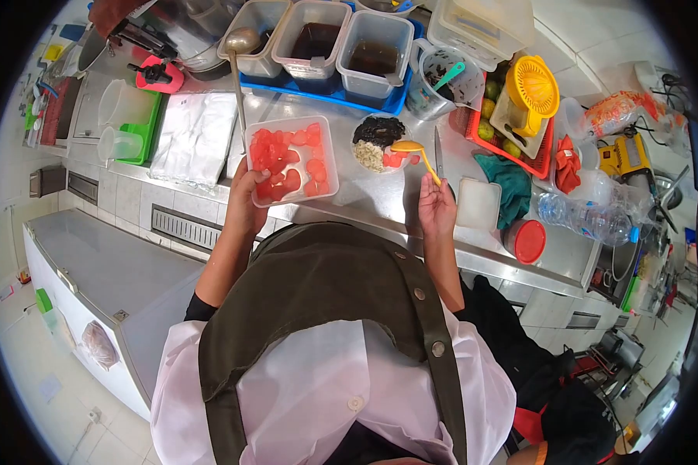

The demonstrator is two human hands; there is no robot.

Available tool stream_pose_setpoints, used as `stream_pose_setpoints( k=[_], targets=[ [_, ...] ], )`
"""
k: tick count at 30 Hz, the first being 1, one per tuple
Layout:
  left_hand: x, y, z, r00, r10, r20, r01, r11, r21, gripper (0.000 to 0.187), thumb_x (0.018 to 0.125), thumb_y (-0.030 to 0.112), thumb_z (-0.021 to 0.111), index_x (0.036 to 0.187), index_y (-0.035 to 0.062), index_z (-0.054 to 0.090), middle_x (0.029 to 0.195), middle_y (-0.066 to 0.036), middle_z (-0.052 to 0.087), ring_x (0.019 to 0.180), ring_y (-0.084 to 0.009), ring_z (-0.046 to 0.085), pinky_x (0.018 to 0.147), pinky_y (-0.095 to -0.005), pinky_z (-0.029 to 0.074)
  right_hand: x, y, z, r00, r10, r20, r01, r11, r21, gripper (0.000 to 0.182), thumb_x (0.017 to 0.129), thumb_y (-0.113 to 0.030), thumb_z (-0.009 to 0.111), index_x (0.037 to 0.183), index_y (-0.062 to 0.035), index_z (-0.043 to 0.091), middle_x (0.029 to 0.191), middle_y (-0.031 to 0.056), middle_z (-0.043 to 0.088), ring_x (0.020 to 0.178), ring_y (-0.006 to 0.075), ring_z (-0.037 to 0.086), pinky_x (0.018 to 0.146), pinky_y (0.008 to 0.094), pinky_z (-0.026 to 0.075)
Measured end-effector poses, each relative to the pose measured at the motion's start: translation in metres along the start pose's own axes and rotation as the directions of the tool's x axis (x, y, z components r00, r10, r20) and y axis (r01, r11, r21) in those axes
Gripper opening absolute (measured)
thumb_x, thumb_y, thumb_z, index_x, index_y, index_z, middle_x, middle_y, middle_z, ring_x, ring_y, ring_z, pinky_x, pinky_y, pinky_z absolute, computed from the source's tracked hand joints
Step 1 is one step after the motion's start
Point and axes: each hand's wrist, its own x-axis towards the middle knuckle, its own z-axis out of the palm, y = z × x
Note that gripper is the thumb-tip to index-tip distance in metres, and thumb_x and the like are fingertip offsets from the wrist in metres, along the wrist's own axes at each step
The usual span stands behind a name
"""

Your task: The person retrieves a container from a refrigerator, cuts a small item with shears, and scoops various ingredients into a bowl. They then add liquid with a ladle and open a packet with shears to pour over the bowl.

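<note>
My left hand (246,200) is closed on the left side of a white plastic container (333,174). Glossy red pieces (271,151), like jelly or fruit, lie in it. My right hand (437,208) grips the handle of a yellow spoon (430,164). The spoon's bowl is over a clear round bowl (357,160) on the steel counter. This bowl holds black shreds (378,129), pale grain-like bits (368,156) and a few red pieces (394,160). A knife (439,151) lies just right of the bowl.
Behind, a blue tray (260,84) bears tubs of dark liquid (316,43) and a ladle (239,101). A measuring jug (423,97) and red basket (473,136) stand right. Nearer are a square lid (478,203), green cloth (508,182) and red-lidded jar (528,242). Plastic sheets (194,136) lie left.
</note>
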Motion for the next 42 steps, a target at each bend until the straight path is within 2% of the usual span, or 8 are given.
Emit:
stream_pose_setpoints(
  k=[6,12,18,27,30,32,41,42],
  targets=[
    [0.002,0.0,0.001,0.999,0.002,0.033,-0.003,1.0,0.003,0.06,0.076,0.015,0.05,0.131,-0.0012,0.033,0.124,-0.017,0.049,0.113,-0.0279,0.051,0.09,-0.0399,0.046,0.003,0.002,-0.003,0.999,0.026,0.043,-0.028,0.998,0.057,0.009,0.09,-0.005,0.049,0.093,0.0021,0.053,0.104,0.0215,0.059,0.1,0.0299,0.059,0.095,0.0401,0.046],
    [-0.001,0.003,0.003,1.0,0.002,0.014,-0.002,1.0,0.018,0.06,0.076,0.016,0.05,0.131,-0.0014,0.034,0.123,-0.017,0.05,0.112,-0.0281,0.052,0.09,-0.0393,0.045,0.008,-0.002,-0.016,0.997,-0.007,0.071,0.011,0.998,-0.057,0.01,0.09,-0.006,0.049,0.094,0.0025,0.053,0.105,0.0209,0.059,0.099,0.0279,0.059,0.095,0.0391,0.046],
    [-0.003,0.002,0.005,1.0,-0.009,-0.01,0.009,0.999,-0.041,0.056,0.072,0.01,0.049,0.124,-0.005,0.037,0.118,-0.018,0.052,0.106,-0.0264,0.055,0.089,-0.0377,0.048,0.012,0.001,-0.025,0.997,0.05,0.054,-0.057,0.989,0.137,0.016,0.091,-0.009,0.05,0.098,0.0051,0.053,0.104,0.0204,0.059,0.098,0.026,0.059,0.094,0.0371,0.047],
    [0.035,-0.056,-0.045,0.989,0.047,-0.137,-0.051,0.998,-0.028,0.051,0.076,0.005,0.046,0.125,-0.0012,0.039,0.116,-0.015,0.053,0.105,-0.0244,0.055,0.087,-0.0361,0.046,0.003,-0.004,-0.011,0.99,0.029,0.14,-0.052,0.986,0.159,0.016,0.092,-0.01,0.048,0.099,0.0039,0.053,0.103,0.0195,0.06,0.098,0.025,0.06,0.095,0.0361,0.047],
    [0.049,-0.081,-0.069,0.99,0.007,-0.144,-0.016,0.998,-0.06,0.051,0.076,0.005,0.046,0.126,0.0001,0.04,0.115,-0.014,0.054,0.104,-0.0241,0.055,0.089,-0.0359,0.045,0.01,0.0,-0.022,0.992,-0.016,0.124,0.023,0.998,-0.056,0.016,0.093,-0.01,0.047,0.097,0.0034,0.054,0.101,0.0187,0.061,0.098,0.0248,0.06,0.095,0.0366,0.046],
    [0.053,-0.088,-0.074,0.987,0.041,-0.156,-0.048,0.998,-0.044,0.05,0.077,0.005,0.046,0.126,0.0003,0.041,0.113,-0.013,0.055,0.102,-0.0234,0.055,0.09,-0.035,0.044,0.01,-0.004,-0.015,0.998,-0.01,0.063,0.01,1.0,-0.006,0.015,0.093,-0.01,0.048,0.096,0.003,0.054,0.1,0.0184,0.061,0.097,0.0256,0.06,0.095,0.0374,0.046],
    [0.057,-0.096,-0.097,0.962,0.086,-0.258,0.026,0.916,0.4,0.048,0.08,0.01,0.055,0.125,-0.0017,0.045,0.117,-0.015,0.052,0.107,-0.0249,0.051,0.091,-0.034,0.041,0.01,0.001,-0.012,0.996,-0.082,0.038,0.085,0.99,-0.116,0.013,0.091,-0.01,0.05,0.095,0.0022,0.053,0.101,0.0192,0.06,0.096,0.0278,0.061,0.093,0.0392,0.048],
    [0.06,-0.098,-0.095,0.926,0.287,-0.246,-0.075,0.778,0.624,0.048,0.079,0.01,0.057,0.124,-0.0004,0.046,0.12,-0.017,0.049,0.11,-0.0272,0.049,0.093,-0.0355,0.039,0.011,0.0,-0.01,0.996,-0.085,0.026,0.087,0.99,-0.109,0.012,0.092,-0.01,0.05,0.095,0.0019,0.053,0.101,0.0191,0.06,0.096,0.028,0.061,0.092,0.0395,0.048]
  ],
)
